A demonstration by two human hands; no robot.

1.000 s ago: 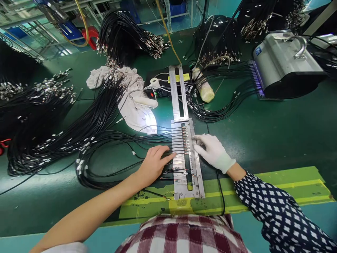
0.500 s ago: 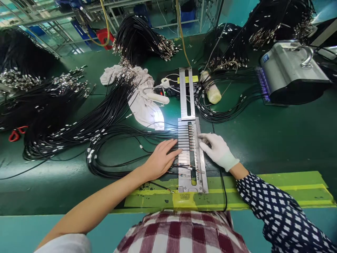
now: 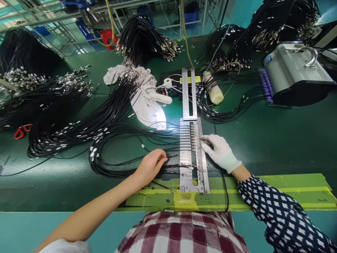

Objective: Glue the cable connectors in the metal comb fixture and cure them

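Note:
My bare left hand [image 3: 150, 165] pinches a thin black cable [image 3: 172, 155] near its tip, just left of the slotted metal fixture [image 3: 186, 182]. Several black cables lie side by side in the fixture's upper slots, their metal ends [image 3: 193, 135] lined up along its right side. Lower down, a few more cable ends rest loosely across the plate. My right hand [image 3: 219, 151], in a white glove, has its thumb and fingers bent together at the fixture's right rail; whether anything is between them is hidden.
A large bundle of black cables [image 3: 68, 137] spreads over the left of the green table. Beyond the fixture are a white cloth [image 3: 144, 102], a black control box [image 3: 171, 92] and a wrapped roll [image 3: 215, 92]. A silver machine [image 3: 295, 75] stands at right; red-handled scissors [image 3: 22, 131] lie far left.
My left hand has drawn back leftward off the fixture, its spread fingers closing on a cable end. My right hand stays by the right rail. The view has shifted slightly.

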